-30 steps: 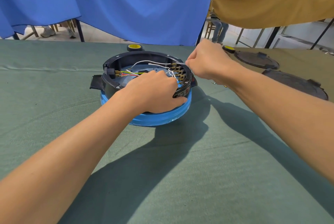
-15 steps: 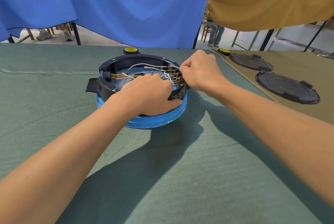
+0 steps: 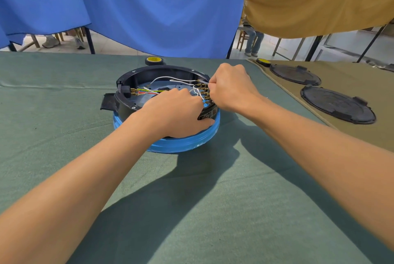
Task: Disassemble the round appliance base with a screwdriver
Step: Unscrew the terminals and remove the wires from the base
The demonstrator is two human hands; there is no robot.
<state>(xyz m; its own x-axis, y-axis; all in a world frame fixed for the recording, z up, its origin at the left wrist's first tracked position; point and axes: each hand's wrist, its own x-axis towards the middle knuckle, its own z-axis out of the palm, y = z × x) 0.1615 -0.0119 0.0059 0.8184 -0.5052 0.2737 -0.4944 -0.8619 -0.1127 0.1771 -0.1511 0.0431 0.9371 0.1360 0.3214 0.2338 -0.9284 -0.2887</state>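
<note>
On the green bench (image 3: 213,199), centre: the base (image 3: 128,91) sits upside down on its blue ring (image 3: 183,143). The bottom is open and the wiring is exposed.

- Done, as far as I can see: no cover is on the base, so the screws for it are presumably out. Two black round covers (image 3: 295,74) (image 3: 338,104) lie on the olive cloth (image 3: 362,76) to the right. Can't tell if either belongs to this unit.
- In hand: wiring. White wires (image 3: 170,78) run to the brass terminal row (image 3: 202,87) on the right wall. The red and yellow-green wires (image 3: 149,92) are plugged in at the left socket.
- Left hand (image 3: 172,112): grip closed over the near wall of the base, thumb outside by the label, fingers curled inside. It's bracing the base.
- Right hand (image 3: 232,89): grip closed tight at the terminal row, pinching what looks like the end of one of the white wires. Fingertips are hidden, so that's not certain.
- No screwdriver in view. I can't rule out one inside the right fist.
- Left to do, my read: unplug the rest of the white wires, then the coloured ones. After that, whatever screws hold the inner plate and the socket. Roughly mid-task.
- A tape roll (image 3: 154,60) sits just behind the base.
</note>
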